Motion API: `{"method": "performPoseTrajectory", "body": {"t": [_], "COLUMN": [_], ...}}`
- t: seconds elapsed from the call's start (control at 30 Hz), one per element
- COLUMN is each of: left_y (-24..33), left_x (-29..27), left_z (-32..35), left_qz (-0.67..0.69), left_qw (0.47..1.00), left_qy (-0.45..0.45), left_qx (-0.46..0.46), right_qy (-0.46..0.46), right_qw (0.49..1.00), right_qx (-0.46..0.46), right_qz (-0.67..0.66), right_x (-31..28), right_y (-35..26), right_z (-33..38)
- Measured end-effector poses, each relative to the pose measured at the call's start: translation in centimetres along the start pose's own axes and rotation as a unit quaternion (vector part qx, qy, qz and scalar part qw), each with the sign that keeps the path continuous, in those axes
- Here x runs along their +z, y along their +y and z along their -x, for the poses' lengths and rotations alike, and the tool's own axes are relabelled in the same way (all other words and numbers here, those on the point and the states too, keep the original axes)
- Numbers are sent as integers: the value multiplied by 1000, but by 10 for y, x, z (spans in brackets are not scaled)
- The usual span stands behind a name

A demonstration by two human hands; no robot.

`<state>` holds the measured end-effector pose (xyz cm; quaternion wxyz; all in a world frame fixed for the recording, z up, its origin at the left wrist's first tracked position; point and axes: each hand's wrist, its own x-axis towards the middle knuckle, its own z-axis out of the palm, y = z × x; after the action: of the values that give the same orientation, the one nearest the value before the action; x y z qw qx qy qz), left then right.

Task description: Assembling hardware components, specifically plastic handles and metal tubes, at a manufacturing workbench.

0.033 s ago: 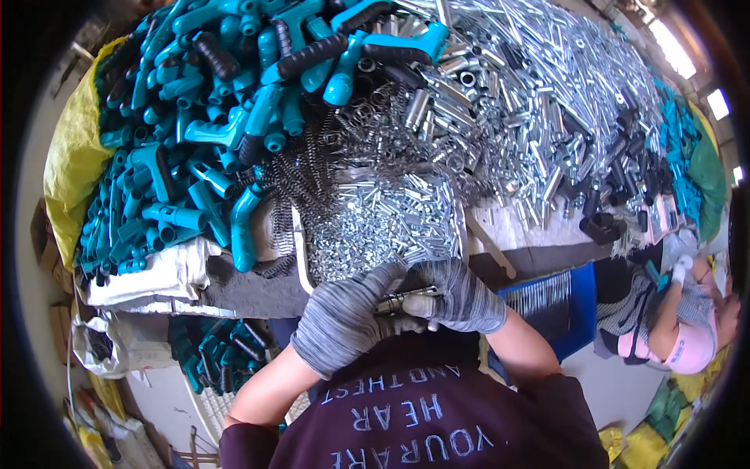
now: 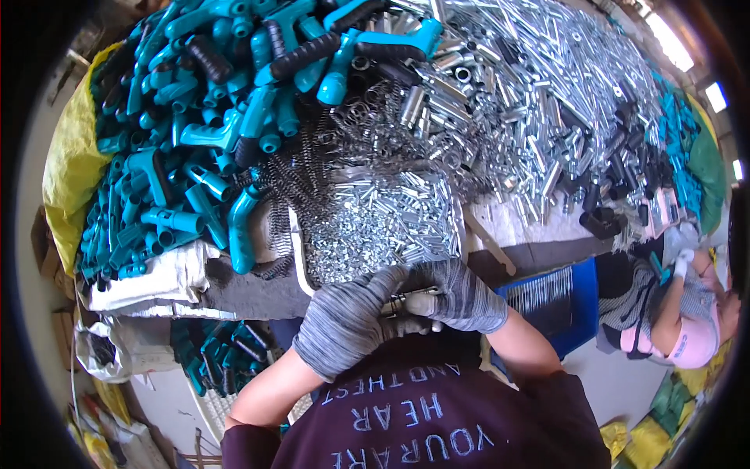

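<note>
My left hand [image 2: 345,316] and my right hand [image 2: 461,297], both in grey knitted gloves, meet just in front of my chest. Between them is a small shiny metal cylindrical part [image 2: 400,302], with fingers of both hands closed round it. Much of the part is covered by the gloves. Right beyond my hands stands a white-rimmed tray [image 2: 300,262] full of small silvery pins and fittings. Dark coil springs [image 2: 301,168] lie heaped behind and to the left of the tray.
Teal tool handles [image 2: 242,227] are piled at the left, metal tubes and rods [image 2: 539,86] at the right. A flat wooden stick [image 2: 492,242] lies beside the tray. Below the table edge are a blue crate [image 2: 582,305] and more teal handles [image 2: 226,356]. A co-worker [image 2: 687,328] is at far right.
The view has shifted very slightly. My hands stay together on the metal part, which shows a little less between the gloves.
</note>
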<state>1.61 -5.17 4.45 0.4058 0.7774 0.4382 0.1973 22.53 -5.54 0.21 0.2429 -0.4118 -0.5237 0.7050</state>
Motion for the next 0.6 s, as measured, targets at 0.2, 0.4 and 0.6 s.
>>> {"method": "performPoseTrajectory", "body": {"t": [0.2, 0.4, 0.6], "left_y": [2, -55, -77], "left_x": [-2, 27, 41], "left_z": [-14, -14, -13], "left_qz": [7, 292, 370], "left_qw": [995, 937, 905], "left_qy": [-97, 53, 73], "left_qx": [-32, -183, -198], "right_qy": [45, -35, 620], "right_qw": [983, 990, 705], "right_qx": [-39, 67, 289], "right_qz": [-172, -120, 189], "right_x": [-8, -84, -148], "right_y": [36, 172, 359], "right_z": [39, 136, 195]}}
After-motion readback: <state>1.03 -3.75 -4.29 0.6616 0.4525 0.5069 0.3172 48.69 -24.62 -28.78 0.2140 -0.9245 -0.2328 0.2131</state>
